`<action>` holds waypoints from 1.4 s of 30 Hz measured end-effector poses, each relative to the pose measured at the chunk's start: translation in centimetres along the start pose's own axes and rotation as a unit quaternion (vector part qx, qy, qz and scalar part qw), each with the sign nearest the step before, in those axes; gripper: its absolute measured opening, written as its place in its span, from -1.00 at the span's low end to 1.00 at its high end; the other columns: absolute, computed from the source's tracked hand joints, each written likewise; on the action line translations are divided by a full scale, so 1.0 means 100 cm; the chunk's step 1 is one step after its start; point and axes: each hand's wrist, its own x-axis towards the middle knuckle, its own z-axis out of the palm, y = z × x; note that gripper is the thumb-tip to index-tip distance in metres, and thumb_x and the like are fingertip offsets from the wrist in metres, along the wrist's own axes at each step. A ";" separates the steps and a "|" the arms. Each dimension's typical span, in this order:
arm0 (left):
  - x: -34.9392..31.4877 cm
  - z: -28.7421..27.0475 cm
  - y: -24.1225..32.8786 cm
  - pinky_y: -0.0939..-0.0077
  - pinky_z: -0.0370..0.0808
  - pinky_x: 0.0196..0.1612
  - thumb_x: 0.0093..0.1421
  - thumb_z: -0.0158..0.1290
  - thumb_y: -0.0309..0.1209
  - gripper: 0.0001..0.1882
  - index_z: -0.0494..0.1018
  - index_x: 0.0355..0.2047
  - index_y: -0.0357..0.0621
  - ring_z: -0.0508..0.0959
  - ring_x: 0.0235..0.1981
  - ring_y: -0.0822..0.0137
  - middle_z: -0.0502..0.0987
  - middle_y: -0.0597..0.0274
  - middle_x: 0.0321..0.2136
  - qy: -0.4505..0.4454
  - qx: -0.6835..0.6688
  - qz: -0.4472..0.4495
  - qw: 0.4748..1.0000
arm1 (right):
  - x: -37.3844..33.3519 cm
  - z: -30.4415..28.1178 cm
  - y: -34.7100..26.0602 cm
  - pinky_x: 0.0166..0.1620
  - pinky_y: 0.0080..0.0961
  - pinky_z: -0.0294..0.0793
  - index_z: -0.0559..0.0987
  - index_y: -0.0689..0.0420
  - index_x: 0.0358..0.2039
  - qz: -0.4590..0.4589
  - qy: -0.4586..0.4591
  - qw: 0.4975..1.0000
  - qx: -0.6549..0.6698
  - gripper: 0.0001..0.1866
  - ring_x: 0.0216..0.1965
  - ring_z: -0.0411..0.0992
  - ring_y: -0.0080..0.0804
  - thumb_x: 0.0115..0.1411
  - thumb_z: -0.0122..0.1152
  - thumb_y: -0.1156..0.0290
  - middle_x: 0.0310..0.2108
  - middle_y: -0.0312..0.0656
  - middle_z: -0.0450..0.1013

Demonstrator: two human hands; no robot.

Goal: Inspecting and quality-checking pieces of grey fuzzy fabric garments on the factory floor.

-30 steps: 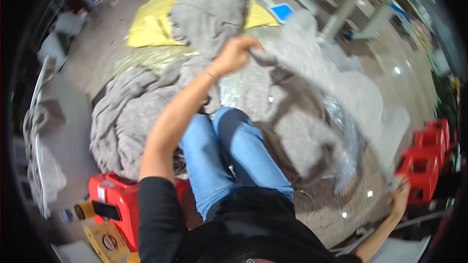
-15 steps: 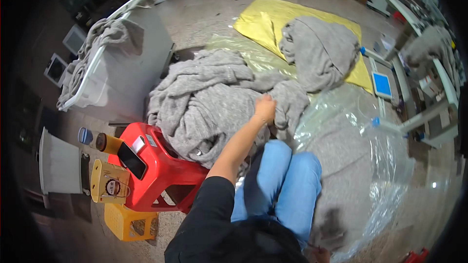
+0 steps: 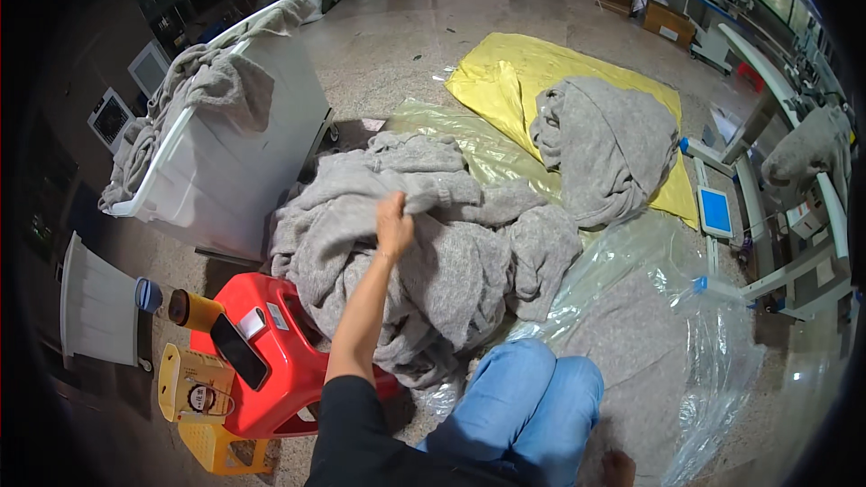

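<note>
My left hand (image 3: 394,227) is closed on a fold of grey knitwear, pulling it up in a ridge from the top of a large heap of grey knitwear (image 3: 451,261). How many pieces make up the heap cannot be told. Low in the view, right of my jeans-clad knees, part of my right hand (image 3: 618,467) shows, dark and cut off by the lower edge. It is nearest to a flat grey knit piece (image 3: 631,334) lying on clear plastic sheeting (image 3: 722,397); its fingers cannot be made out.
Left of the heap stands a white wheeled bin (image 3: 225,171) with grey knits over its rim. A red stool (image 3: 289,379) carries a phone (image 3: 239,350). Beyond lies a yellow sack (image 3: 505,63) beneath another grey bundle (image 3: 604,144). A metal frame (image 3: 767,280) stands right.
My left hand has moved left and nearer the heap's middle, now lifting a fold. The view has tilted up, showing more floor at the far end. My right hand shows slightly more.
</note>
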 end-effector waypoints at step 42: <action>-0.166 -0.107 0.291 0.63 0.36 -0.27 0.01 -0.15 -0.63 -0.70 0.39 -0.20 -0.29 0.38 -0.34 0.53 0.43 0.30 -0.38 -0.530 -0.396 0.080 0.746 | 0.104 -0.037 -0.350 0.11 -0.46 0.23 0.23 0.18 0.16 -0.434 0.019 0.840 0.325 -0.30 0.21 0.11 -0.33 -0.05 0.23 0.58 0.17 -0.09 0.18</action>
